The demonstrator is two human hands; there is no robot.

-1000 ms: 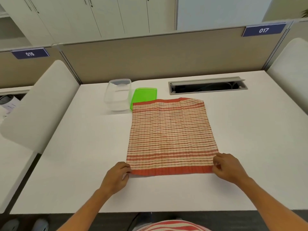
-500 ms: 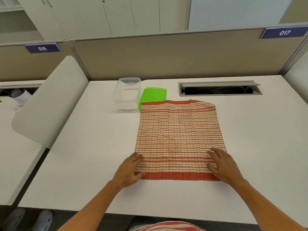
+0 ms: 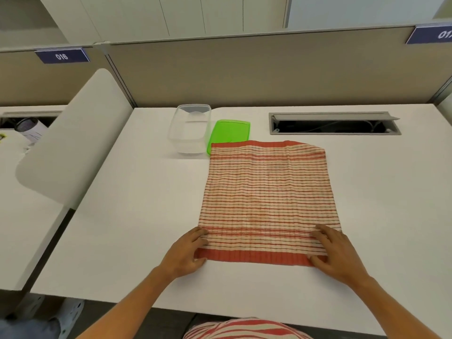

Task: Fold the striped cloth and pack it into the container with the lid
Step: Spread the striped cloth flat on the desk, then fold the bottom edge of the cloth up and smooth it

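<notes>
The striped cloth (image 3: 267, 199), cream with red stripes and red end bands, lies spread flat on the white table (image 3: 137, 216). My left hand (image 3: 187, 253) pinches its near left corner, fingers on top and thumb at the red edge. My right hand (image 3: 335, 250) grips the near right corner the same way. A clear plastic container (image 3: 189, 128) stands open at the back, left of the cloth's far edge. Its green lid (image 3: 230, 133) lies flat beside it, partly under the cloth's far left corner.
A grey cable slot (image 3: 333, 123) with a raised flap is set into the table behind the cloth. A beige partition (image 3: 244, 72) closes off the back. A white curved divider (image 3: 73, 143) stands on the left, with another desk beyond it.
Both hands have slid from beside the near corners onto the cloth and now pinch its near edge. The camera has moved closer and shifted left.
</notes>
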